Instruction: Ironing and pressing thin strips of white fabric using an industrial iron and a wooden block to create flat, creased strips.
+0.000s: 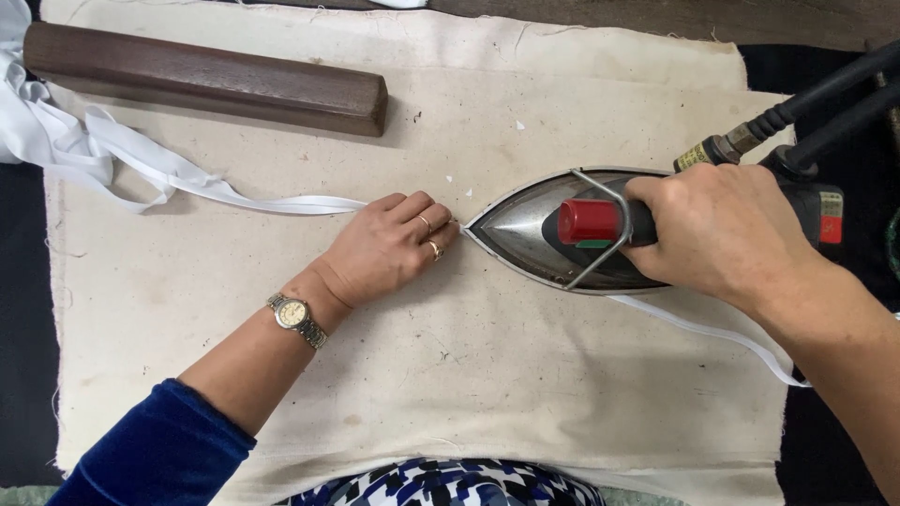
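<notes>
My right hand [727, 234] grips the black handle of a steel steam iron [525, 230], whose pointed tip faces left on the cream pressing cloth [469, 375]. The iron has a red knob on top. A white fabric strip [253, 195] runs from the upper left, passes under my left hand [394, 248] and under the iron, then comes out at the right [722, 337]. My left hand lies flat with fingertips pinching or pressing the strip right at the iron's tip. It wears rings and a wristwatch.
A long dark wooden block [206, 80] lies at the upper left of the cloth. Loose white strip bunches at the left edge [47, 141]. Black hoses [825, 94] lead from the iron's rear toward the upper right. Dark surface surrounds the cloth.
</notes>
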